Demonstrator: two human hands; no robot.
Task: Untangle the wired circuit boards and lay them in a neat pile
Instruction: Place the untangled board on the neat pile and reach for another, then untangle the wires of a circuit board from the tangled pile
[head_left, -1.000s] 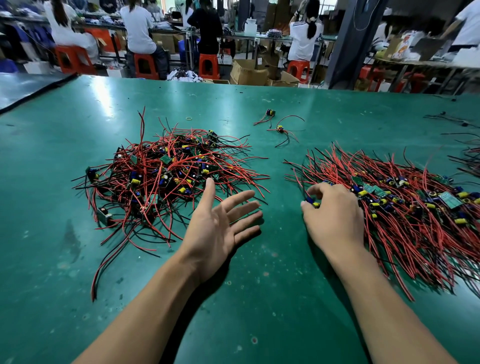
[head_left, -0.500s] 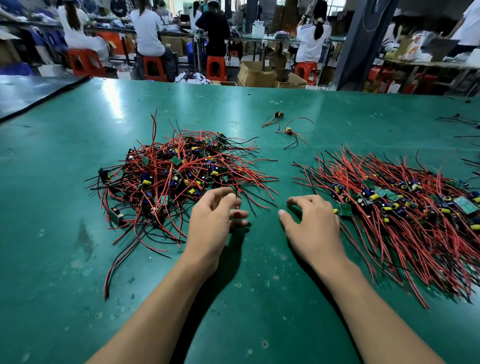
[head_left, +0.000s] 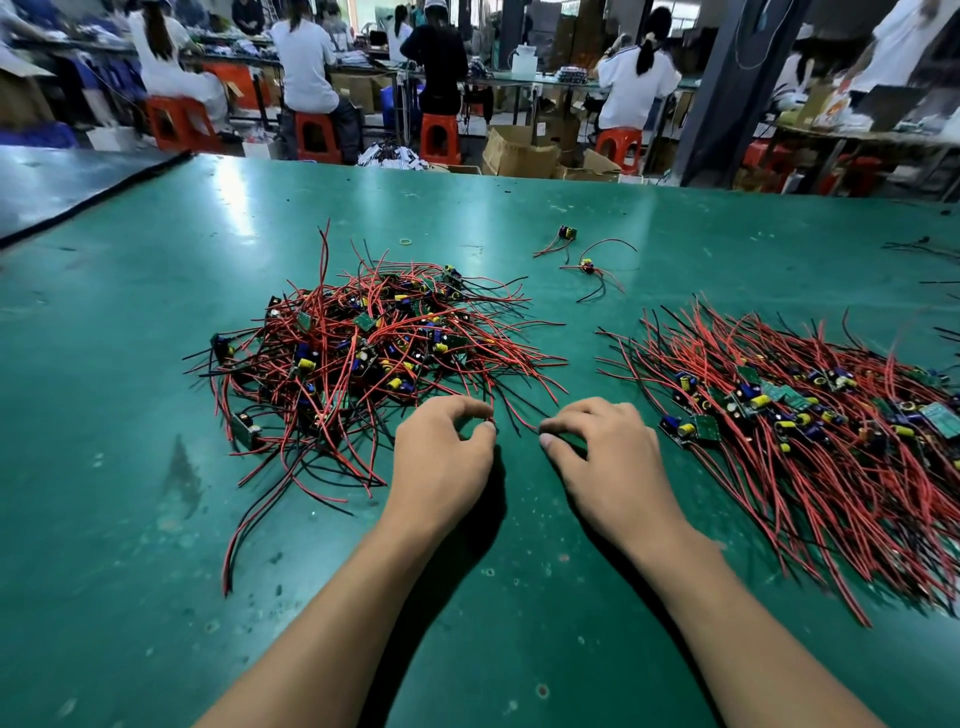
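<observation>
Works at a green table (head_left: 130, 364), both hands close together between two lots of wired boards. Pinches a red wire (head_left: 492, 415) between thumb and forefinger of the left hand (head_left: 441, 457), other fingers curled, at the near right edge of the tangled heap (head_left: 363, 358). Curls the right hand (head_left: 605, 457) just beside it, forefinger tip touching the end of a second wire (head_left: 522, 420) from the same heap; cannot tell whether gripped. Right of the hands, apart from the heap, the neat pile (head_left: 831, 431), wires lying roughly parallel. Farther off, two loose boards (head_left: 587, 266).
</observation>
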